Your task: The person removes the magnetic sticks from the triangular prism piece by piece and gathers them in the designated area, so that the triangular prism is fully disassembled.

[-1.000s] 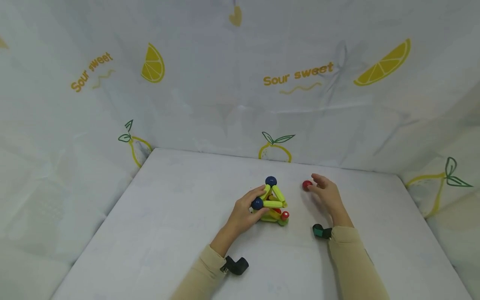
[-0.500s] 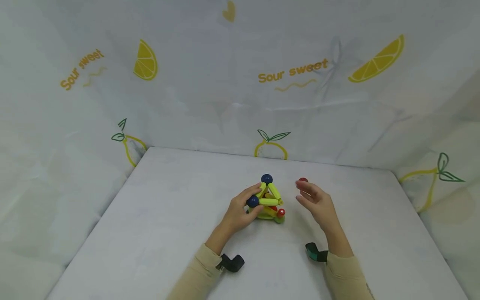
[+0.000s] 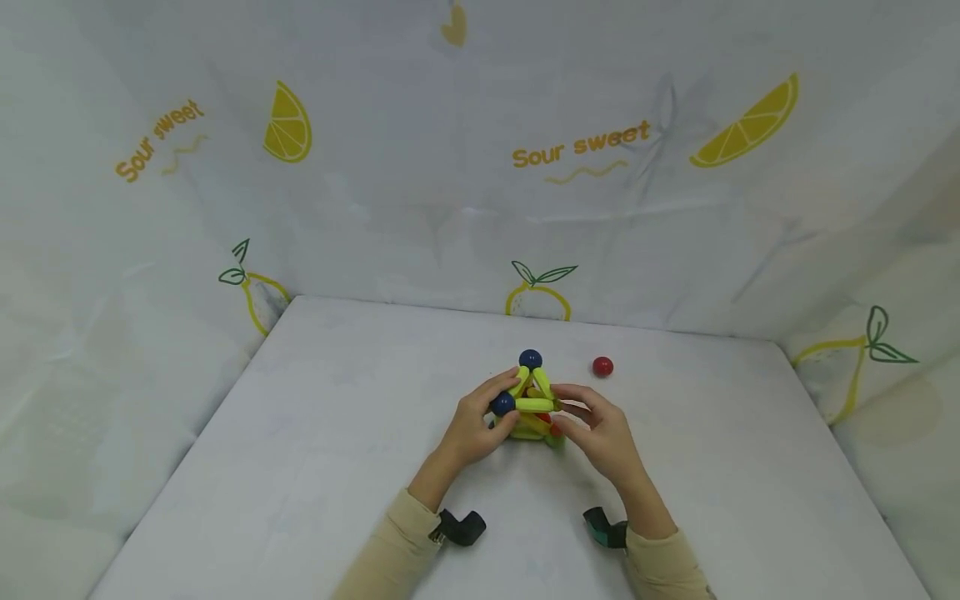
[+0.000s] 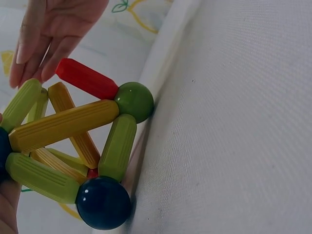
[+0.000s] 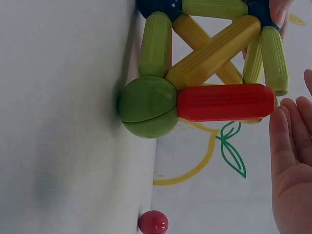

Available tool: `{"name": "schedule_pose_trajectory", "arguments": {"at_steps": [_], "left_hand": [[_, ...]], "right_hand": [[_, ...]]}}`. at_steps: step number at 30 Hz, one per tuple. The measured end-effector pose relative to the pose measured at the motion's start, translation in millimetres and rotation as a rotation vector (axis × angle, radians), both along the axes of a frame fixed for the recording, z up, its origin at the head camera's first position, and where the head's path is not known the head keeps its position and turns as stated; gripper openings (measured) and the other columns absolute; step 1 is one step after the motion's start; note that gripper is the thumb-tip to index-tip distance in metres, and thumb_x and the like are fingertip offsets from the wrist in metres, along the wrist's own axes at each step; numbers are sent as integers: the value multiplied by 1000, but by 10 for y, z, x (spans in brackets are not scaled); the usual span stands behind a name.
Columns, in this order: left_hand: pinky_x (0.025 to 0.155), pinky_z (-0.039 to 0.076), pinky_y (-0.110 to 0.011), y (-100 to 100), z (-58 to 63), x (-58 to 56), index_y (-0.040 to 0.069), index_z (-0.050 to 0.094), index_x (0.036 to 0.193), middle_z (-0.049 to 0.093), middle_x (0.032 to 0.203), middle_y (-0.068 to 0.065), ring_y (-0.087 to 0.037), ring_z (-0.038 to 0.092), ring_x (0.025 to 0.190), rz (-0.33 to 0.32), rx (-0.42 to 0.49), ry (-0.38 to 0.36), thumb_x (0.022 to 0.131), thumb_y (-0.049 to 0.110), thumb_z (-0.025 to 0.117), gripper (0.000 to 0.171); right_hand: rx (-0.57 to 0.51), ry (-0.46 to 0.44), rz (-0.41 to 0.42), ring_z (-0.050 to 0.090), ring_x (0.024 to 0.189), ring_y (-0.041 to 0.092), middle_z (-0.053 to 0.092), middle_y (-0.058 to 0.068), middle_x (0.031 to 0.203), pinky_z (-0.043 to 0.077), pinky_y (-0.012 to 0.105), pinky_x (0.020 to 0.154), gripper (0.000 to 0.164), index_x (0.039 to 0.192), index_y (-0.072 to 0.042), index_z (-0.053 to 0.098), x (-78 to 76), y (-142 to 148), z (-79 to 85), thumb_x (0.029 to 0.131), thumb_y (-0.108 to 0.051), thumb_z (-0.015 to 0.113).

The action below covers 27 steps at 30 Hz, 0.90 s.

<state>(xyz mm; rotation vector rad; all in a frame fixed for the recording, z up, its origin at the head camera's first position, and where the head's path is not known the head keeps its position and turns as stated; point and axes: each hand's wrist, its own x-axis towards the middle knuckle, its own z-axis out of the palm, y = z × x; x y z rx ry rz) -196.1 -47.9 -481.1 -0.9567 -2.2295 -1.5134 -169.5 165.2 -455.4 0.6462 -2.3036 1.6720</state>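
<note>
A toy frame of ribbed sticks and balls stands on the white table, with lime-green sticks (image 3: 534, 406), crossed yellow sticks (image 5: 214, 53) and dark blue balls (image 3: 530, 360) at its corners. My left hand (image 3: 471, 429) grips its left side, finger and thumb around the upper blue ball (image 3: 502, 404). From the green ball (image 5: 148, 105) at the lower right corner a red stick (image 5: 224, 102) rises, its top end free. At that side is my right hand (image 3: 606, 435), fingers extended near the tops of the red and lime sticks; whether they touch is unclear.
A loose red ball (image 3: 602, 367) lies on the table (image 3: 337, 400) behind and to the right of the frame. A white cloth wall (image 3: 390, 233) printed with lemons stands along the table's back edge. Wrist cameras jut from both sleeves.
My right hand has come away from the red ball and moved left and nearer, up to the frame's right side. The red ball stays on the table. My left hand keeps its grip.
</note>
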Motion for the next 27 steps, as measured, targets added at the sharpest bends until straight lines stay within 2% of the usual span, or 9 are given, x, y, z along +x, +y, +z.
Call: {"name": "schedule_pose_trajectory", "arguments": {"at_steps": [3, 7, 10, 13, 17, 20, 24, 27], "left_hand": [[92, 50, -36, 5, 123, 67, -10, 52, 125, 48, 137, -26, -39, 50, 124, -7, 9, 12, 85, -3, 62, 41], [93, 50, -36, -8, 302, 160, -14, 52, 122, 48, 135, -30, -42, 51, 122, -14, 5, -3, 85, -6, 60, 40], [93, 50, -35, -15, 339, 181, -14, 52, 122, 49, 134, -30, -42, 52, 121, -13, 2, -11, 84, -6, 60, 39], [94, 50, -35, -14, 322, 173, -13, 52, 122, 49, 135, -29, -40, 51, 122, -13, 6, -19, 85, -5, 60, 39], [95, 49, -30, -19, 120, 58, -8, 52, 126, 47, 139, -22, -32, 50, 127, -12, 4, -14, 87, 1, 60, 41], [95, 49, -30, -19, 108, 47, -9, 52, 126, 47, 139, -23, -34, 50, 126, -20, 10, 7, 87, 1, 60, 41], [92, 50, -35, -11, 243, 118, -15, 51, 122, 48, 134, -31, -42, 51, 121, -32, 21, 30, 85, -6, 61, 40], [92, 50, -34, -7, 138, 63, -13, 52, 124, 49, 136, -28, -39, 52, 122, -21, 5, 42, 86, -4, 61, 40]], "right_hand": [[20, 58, -25, 59, 110, 23, 62, 20, 118, 50, 18, 91, 37, 118, 3, 60, 7, -39, -21, 81, 5, 69], [75, 98, -77, 60, 108, 20, 63, 16, 115, 49, 16, 89, 38, 117, 1, 62, 5, -75, -54, 80, 5, 70], [135, 119, -130, 61, 105, 17, 64, 10, 113, 47, 12, 89, 37, 115, -2, 64, -3, -91, -79, 79, 2, 72], [193, 158, -169, 60, 102, 16, 66, 6, 111, 45, 7, 89, 37, 113, -5, 65, -12, -106, -80, 78, 0, 74], [234, 208, -190, 57, 95, 13, 68, 3, 108, 44, 6, 85, 36, 110, -6, 68, -29, -138, -70, 75, -1, 77], [253, 232, -196, 54, 91, 12, 69, 3, 105, 44, 9, 78, 34, 108, -6, 69, -48, -158, -69, 75, -1, 77], [308, 259, -204, 53, 91, 14, 69, 4, 102, 46, 18, 73, 33, 106, -6, 70, -61, -184, -58, 74, -1, 77], [358, 275, -206, 53, 95, 16, 68, 4, 102, 47, 24, 73, 32, 105, -6, 70, -58, -203, -50, 74, -2, 78]]}}
